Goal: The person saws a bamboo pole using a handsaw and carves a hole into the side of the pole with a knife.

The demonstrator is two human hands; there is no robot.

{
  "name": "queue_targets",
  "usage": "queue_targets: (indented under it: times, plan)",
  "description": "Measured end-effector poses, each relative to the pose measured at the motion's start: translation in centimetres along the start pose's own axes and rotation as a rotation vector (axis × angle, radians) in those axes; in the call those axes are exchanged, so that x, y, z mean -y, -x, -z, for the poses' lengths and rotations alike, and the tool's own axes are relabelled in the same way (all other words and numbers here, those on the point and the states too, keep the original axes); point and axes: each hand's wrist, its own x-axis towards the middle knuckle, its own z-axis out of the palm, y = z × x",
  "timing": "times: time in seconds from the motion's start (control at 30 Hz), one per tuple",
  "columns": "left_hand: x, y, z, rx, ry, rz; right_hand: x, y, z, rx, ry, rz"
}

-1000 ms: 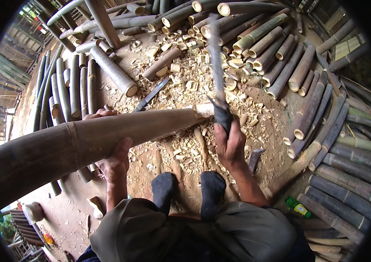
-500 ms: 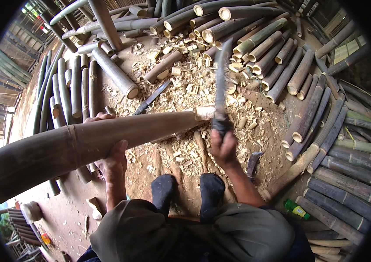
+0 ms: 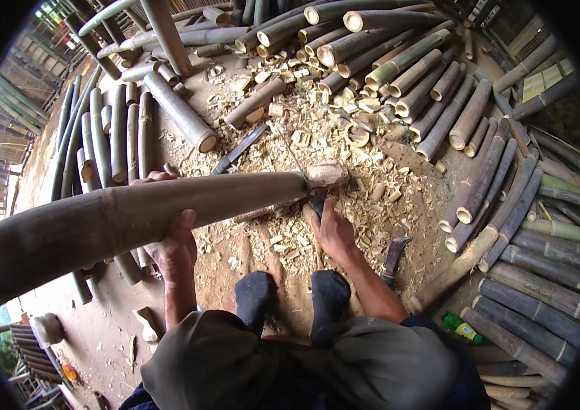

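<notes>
A thick, dark bamboo pole (image 3: 140, 205) slants across in front of me, its wide end at the left. My left hand (image 3: 174, 249) is wrapped round it from below, thumb on the near side and fingertips showing beyond the far side. In my right hand (image 3: 334, 232), a machete (image 3: 316, 203) is gripped by its dark handle. Its blade, seen nearly edge-on, is at the pole's narrow right end. Just past that end lies a pale, hacked wooden block (image 3: 329, 174); whether the pole rests on it cannot be made out.
Wood chips (image 3: 290, 236) cover the ground. A second knife (image 3: 239, 149) lies beyond the pole, and a curved blade (image 3: 394, 258) lies right of my feet. Cut bamboo poles (image 3: 433, 89) are heaped far and right; others (image 3: 118, 137) stand left. A green bottle (image 3: 462, 328) lies lower right.
My right hand has brought the machete down and leftward from its raised, blurred position to the pole's narrow end. The pole has shifted only slightly; my left hand keeps its hold.
</notes>
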Motion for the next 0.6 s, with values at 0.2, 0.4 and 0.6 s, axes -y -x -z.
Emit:
queue_targets:
  times: [0.2,0.4,0.6]
  plan:
    - [0.6,0.0,1.8,-0.051,-0.029,0.0,5.7,-0.7,8.4,0.022,-0.461,0.047]
    - [-0.2,0.1,0.6,-0.095,-0.071,0.066,3.1,-0.9,3.9,-0.128,-0.324,0.063]
    - [-0.8,-0.2,0.2,-0.121,-0.101,0.028,4.3,-1.6,6.1,-0.068,-0.318,0.15]
